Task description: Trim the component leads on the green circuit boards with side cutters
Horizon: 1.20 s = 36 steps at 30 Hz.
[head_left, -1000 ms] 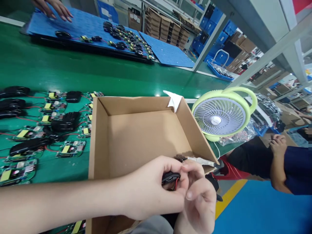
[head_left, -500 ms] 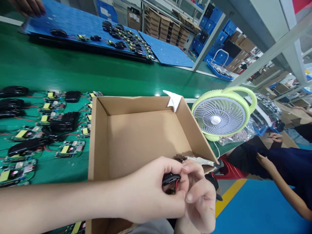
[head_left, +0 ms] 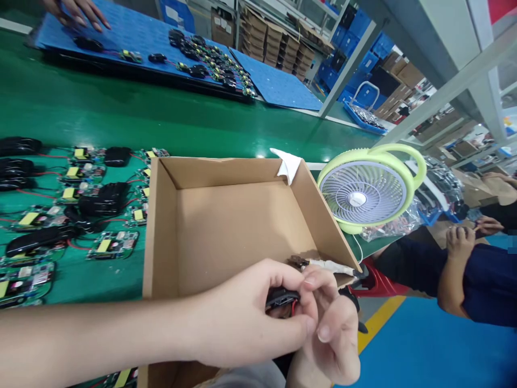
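Head view: left hand (head_left: 250, 318) is clasping, half hiding, a black part (head_left: 277, 296) over a carton (head_left: 242, 231) flanked by circuit boards (head_left: 113, 245) and fan (head_left: 374, 189); right hand (head_left: 334, 337) is resting half-curled alongside, its hold unclear.

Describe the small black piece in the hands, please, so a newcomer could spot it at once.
Find the open cardboard box beside the lime-green fan; at its lower right, the left hand and right hand meet. The small black piece shows within the left hand's curl, a red wire near its right end. Unlike the black packs on the green table, it is held.
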### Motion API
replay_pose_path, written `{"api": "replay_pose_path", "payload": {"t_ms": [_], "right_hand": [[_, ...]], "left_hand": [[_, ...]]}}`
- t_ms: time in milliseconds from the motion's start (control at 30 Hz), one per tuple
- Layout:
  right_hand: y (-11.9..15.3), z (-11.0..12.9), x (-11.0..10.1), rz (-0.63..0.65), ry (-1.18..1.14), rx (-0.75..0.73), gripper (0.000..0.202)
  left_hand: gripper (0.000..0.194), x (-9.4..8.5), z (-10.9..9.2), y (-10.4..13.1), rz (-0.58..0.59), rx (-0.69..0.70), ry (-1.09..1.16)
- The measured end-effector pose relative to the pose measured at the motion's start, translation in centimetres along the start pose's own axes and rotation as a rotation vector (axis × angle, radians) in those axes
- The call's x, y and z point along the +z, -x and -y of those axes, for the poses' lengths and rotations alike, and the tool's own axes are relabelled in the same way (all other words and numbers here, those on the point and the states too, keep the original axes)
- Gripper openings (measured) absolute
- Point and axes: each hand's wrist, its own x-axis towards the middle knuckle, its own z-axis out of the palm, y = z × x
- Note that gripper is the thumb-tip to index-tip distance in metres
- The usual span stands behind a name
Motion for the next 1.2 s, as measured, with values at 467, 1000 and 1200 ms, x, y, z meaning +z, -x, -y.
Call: {"api": "replay_pose_path", "payload": {"t_ms": [467, 1000, 1200], "right_hand": [[0.33, -0.39, -0.07, -0.028, 0.166, -0.088, 0.016], [0.30, -0.83, 0.03, -0.027, 0.089, -0.118, 0.013], [0.29, -0.42, 0.37, -0.053, 0.033, -0.069, 0.015]], "left_hand": [[0.015, 0.09, 0.61, -0.29, -0.030, -0.002, 0.055], [0.012, -0.03, 0.35, -0.20, -0.002, 0.038, -0.046], [0.005, -0.16, 0.04, 0.04, -0.005, -0.008, -0.074]]}}
